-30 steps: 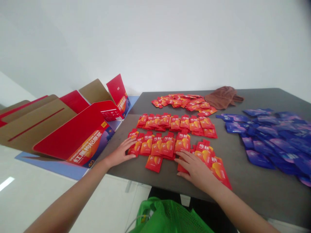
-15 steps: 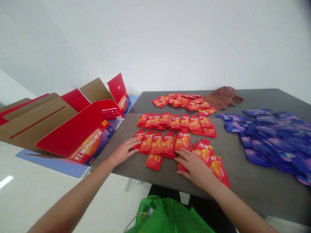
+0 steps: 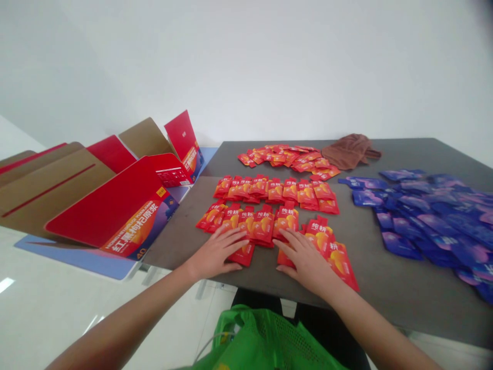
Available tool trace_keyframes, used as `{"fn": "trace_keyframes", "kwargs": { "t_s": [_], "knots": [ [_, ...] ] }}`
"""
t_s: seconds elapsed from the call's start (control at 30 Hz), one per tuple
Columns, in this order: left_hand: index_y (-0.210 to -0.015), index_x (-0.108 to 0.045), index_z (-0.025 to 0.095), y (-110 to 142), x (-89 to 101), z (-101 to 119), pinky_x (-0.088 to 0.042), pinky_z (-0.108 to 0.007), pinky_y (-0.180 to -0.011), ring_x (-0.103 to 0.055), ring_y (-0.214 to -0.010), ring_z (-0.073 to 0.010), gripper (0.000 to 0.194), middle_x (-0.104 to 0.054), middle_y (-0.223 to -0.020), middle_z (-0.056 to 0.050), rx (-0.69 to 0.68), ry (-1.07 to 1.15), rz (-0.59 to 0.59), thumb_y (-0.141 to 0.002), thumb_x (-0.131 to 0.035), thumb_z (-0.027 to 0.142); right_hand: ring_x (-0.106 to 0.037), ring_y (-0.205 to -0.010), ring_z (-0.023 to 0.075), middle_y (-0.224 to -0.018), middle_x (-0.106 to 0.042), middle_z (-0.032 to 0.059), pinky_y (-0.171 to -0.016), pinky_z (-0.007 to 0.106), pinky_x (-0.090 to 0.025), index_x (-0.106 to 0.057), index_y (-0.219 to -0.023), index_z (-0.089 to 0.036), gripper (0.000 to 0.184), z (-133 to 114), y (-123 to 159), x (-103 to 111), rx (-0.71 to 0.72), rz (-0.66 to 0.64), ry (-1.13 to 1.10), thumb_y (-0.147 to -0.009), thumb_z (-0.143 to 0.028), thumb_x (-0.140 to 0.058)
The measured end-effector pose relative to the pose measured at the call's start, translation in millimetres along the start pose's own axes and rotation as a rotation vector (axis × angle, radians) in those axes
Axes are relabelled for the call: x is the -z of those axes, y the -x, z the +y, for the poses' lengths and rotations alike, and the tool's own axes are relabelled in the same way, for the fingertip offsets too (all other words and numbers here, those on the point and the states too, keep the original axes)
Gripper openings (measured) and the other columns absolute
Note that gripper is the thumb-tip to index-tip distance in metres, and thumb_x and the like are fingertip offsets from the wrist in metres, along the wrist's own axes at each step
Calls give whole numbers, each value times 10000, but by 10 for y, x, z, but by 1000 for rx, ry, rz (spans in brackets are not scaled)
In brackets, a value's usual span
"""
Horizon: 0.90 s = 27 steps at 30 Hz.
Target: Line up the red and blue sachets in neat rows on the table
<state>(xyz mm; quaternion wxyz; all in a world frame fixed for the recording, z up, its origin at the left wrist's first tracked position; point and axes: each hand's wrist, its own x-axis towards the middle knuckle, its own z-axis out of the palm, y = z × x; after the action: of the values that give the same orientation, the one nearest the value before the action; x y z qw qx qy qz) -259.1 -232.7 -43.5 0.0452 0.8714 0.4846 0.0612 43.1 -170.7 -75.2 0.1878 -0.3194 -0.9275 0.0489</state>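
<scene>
My left hand point(image 3: 217, 252) lies flat with spread fingers on the near end of a red sachet point(image 3: 242, 254), at the front of the rows of red and orange sachets point(image 3: 265, 221). My right hand point(image 3: 304, 254) rests palm down a short way to the right, its fingertips over the lower edge of the red sachets. Neither hand grips anything. The part of the near sachet under my left hand is hidden. A looser heap of the same red sachets point(image 3: 288, 158) lies further back on the table.
Flat-opened red and kraft cardboard cartons point(image 3: 111, 203) stand on a blue sheet left of the dark grey table point(image 3: 385, 288). Blue-purple sachets point(image 3: 427, 221) are spread on the right, and a brown cloth point(image 3: 348, 151) lies at the back. A green mesh bag point(image 3: 265, 339) sits below the front edge.
My left hand has slid right along the sachets, and the sachets at the left end of the near row now lie more spread out. My right hand has barely moved. The view has shifted slightly.
</scene>
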Motion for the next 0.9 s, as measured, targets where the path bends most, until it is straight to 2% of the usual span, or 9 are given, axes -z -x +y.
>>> {"fn": "trace_keyframes", "kwargs": {
  "t_s": [0.2, 0.43, 0.5, 0.6, 0.7, 0.8, 0.9],
  "knots": [
    [-1377, -503, 248, -265, -112, 2, -180, -540, -1180, -462, -1317, -266, 543, -554, -1381, -94, 96, 17, 110, -883, -614, 445, -439, -1345, 314, -1471, -456, 144, -1086, 494, -421, -535, -1351, -191, 582, 13, 2, -27, 6, -27, -50, -809, -295, -720],
    [-1266, -595, 243, -400, -122, -75, -318, -517, -1121, -515, -1245, -258, 369, -595, -1287, -88, 57, 20, 157, -911, -595, 343, -499, -1291, 283, -1389, -540, 127, -1077, 464, -439, -583, -1294, -188, 470, 85, -84, 23, 69, -50, -107, -838, -250, -681],
    [-1276, -589, 240, -416, -118, -58, -336, -516, -1110, -512, -1246, -268, 385, -589, -1290, -97, 54, 8, 172, -907, -599, 348, -522, -1264, 283, -1349, -570, 119, -1064, 475, -449, -595, -1280, -204, 447, 111, -131, 50, 86, -43, -112, -842, -239, -672],
    [-1350, -525, 222, -466, -121, 15, -295, -523, -1138, -476, -1292, -283, 523, -553, -1354, -115, 31, -8, 159, -880, -621, 431, -533, -1244, 293, -1322, -578, 128, -1039, 490, -464, -599, -1277, -211, 447, 115, -158, 105, 74, -41, -95, -838, -248, -677],
    [-1415, -447, 213, -550, -138, 103, -231, -529, -1167, -433, -1344, -285, 650, -501, -1435, -121, 3, -5, 118, -864, -610, 516, -461, -1314, 327, -1411, -499, 151, -1090, 529, -395, -548, -1338, -205, 571, 91, -113, 160, 40, -48, -57, -805, -318, -720],
    [-1412, -448, 217, -634, -159, 143, -232, -506, -1169, -441, -1346, -260, 592, -505, -1443, -107, 1, 8, 100, -897, -580, 477, -405, -1357, 351, -1471, -433, 170, -1115, 552, -347, -500, -1385, -200, 654, 115, -49, 173, -14, -47, -18, -788, -332, -734],
    [-1333, -530, 211, -676, -180, 136, -268, -473, -1157, -517, -1272, -229, 448, -581, -1364, -88, 1, 24, 120, -920, -575, 380, -471, -1307, 336, -1455, -458, 172, -1078, 517, -407, -495, -1384, -181, 629, 205, -35, 135, -39, -61, -19, -805, -290, -715]
  ]
}}
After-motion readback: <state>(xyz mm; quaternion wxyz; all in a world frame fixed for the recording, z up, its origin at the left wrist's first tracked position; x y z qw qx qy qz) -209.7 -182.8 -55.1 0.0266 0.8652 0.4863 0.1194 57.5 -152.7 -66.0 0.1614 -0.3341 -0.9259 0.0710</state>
